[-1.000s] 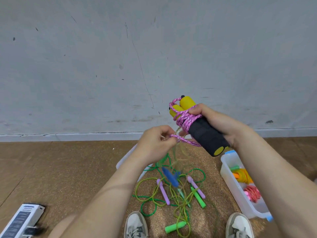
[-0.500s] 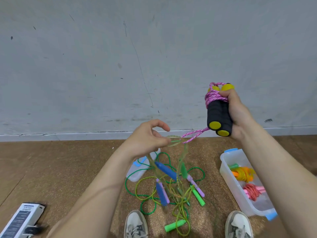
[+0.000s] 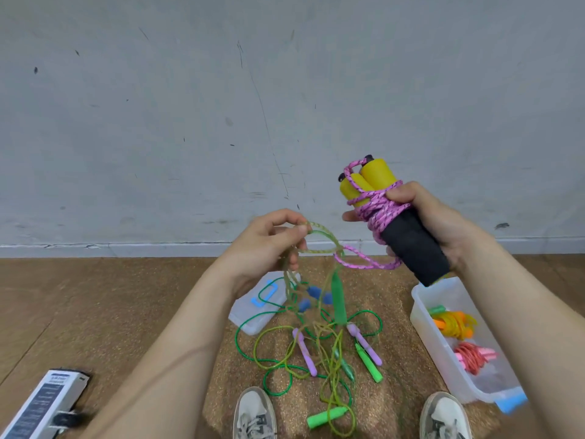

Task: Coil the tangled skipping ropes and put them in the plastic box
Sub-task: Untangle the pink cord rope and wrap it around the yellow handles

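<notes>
Gripping the pink-wrapped handles point(image 3: 402, 223), right hand point(image 3: 443, 226) raised, left hand point(image 3: 269, 245) pinching a yellow-green rope point(image 3: 319, 239) (tangle dangling).

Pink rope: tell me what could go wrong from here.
1. The pink rope has a loose tail that looks hooked through the yellow-green rope pinched by the left hand; pulling may tighten the snag.
2. With the tail unsecured, the wraps under the right hand could loosen.
3. Lifting the yellow-green rope may drag the floor tangle.
</notes>
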Demonstrator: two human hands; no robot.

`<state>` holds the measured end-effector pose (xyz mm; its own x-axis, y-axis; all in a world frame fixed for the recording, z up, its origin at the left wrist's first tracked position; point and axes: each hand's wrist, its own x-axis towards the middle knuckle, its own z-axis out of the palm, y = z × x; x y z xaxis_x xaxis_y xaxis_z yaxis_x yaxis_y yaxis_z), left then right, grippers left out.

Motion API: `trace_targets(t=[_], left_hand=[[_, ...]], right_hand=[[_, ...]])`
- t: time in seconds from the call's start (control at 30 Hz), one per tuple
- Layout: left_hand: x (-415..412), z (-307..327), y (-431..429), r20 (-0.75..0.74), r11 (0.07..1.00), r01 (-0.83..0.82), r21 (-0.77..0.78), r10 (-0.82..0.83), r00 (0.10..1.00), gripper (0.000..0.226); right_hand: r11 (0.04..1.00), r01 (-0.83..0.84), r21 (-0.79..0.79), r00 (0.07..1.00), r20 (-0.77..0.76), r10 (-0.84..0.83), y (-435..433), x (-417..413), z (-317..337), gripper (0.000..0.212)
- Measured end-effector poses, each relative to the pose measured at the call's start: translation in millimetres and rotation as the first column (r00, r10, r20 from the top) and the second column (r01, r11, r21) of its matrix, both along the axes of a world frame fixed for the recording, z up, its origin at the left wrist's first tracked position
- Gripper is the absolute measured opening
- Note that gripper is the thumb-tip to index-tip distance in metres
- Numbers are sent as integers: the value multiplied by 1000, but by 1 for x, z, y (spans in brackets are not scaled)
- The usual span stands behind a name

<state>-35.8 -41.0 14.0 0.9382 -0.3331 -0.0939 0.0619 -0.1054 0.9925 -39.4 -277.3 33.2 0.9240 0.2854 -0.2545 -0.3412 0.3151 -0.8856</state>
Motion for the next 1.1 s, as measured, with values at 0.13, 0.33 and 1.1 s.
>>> trace_targets(t=[0.13, 0.33, 1.1], left_hand=[[-2, -4, -17, 58, 997, -73, 29, 71, 996, 9], [8, -10, -13, 325, 943, -187, 275, 92, 941, 17], [6, -4, 3, 659, 857, -259, 447, -119, 743, 23]], right_hand=[[978, -209, 22, 976, -64, 210, 17, -1, -13, 64], [965, -239, 106, 971, 13, 239, 31, -4, -13, 48], [993, -97, 71, 991, -83, 103, 28, 10, -16, 49]])
